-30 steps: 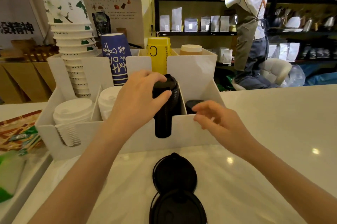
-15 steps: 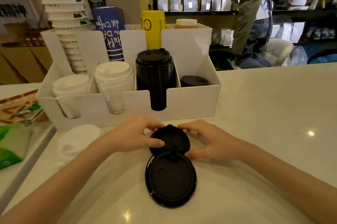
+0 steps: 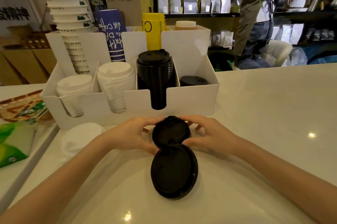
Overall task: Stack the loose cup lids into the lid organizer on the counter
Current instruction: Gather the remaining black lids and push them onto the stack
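Both hands, left [image 3: 133,135] & right [image 3: 211,135], pinch the far black lid [image 3: 170,132] by its rim w/ curled fingers; thin plastic, light, bends easily.

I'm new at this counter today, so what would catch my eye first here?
Both hands, left hand and right hand, grip a black lid just before the white organizer. Another black lid lies nearer. A tall black lid stack fills one slot.
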Demonstrator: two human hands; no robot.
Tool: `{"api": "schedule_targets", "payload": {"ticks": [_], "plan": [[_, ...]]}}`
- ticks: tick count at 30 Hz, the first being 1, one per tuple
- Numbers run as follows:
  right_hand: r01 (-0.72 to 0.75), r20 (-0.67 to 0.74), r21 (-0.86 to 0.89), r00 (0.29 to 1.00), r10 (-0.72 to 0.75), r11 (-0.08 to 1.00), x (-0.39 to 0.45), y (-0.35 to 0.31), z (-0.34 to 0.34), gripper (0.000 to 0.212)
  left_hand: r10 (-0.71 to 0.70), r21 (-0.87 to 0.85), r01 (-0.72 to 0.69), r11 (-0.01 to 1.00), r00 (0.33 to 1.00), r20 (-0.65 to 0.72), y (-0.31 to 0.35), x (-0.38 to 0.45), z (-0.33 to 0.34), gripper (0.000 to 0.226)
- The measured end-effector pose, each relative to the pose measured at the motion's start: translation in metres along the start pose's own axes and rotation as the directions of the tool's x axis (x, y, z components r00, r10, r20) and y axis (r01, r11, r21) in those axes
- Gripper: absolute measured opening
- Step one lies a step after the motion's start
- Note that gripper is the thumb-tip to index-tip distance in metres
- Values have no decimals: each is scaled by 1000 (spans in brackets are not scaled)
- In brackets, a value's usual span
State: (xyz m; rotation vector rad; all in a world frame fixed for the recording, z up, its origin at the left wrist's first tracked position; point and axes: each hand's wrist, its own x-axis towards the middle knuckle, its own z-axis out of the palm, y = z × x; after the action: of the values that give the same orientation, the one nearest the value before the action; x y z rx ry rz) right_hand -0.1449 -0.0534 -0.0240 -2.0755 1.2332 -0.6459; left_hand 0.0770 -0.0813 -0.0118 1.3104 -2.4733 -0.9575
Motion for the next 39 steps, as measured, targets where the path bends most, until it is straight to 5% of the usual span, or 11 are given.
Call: {"api": "schedule_targets", "payload": {"ticks": [6,14,30,39], "plan": [[39,-86,-29,995,-41,999,3,5,-1,64,95,103,-83,991,988,-118,2,-3,-5,82],[134,-188,-110,970,-153,985,4,-2,-10,66,319,338,-193,921,872,-372,7,-3,1,83],[344,-463,-77,819,-339,936,51,-66,-68,62,383,246,-297,922,623,-682,60,1,-80,74],[257,-570,70,803,-173,964,99,-67,-59,63,188,-10,-255,967,740,-646,49,34,-123,55]]}}
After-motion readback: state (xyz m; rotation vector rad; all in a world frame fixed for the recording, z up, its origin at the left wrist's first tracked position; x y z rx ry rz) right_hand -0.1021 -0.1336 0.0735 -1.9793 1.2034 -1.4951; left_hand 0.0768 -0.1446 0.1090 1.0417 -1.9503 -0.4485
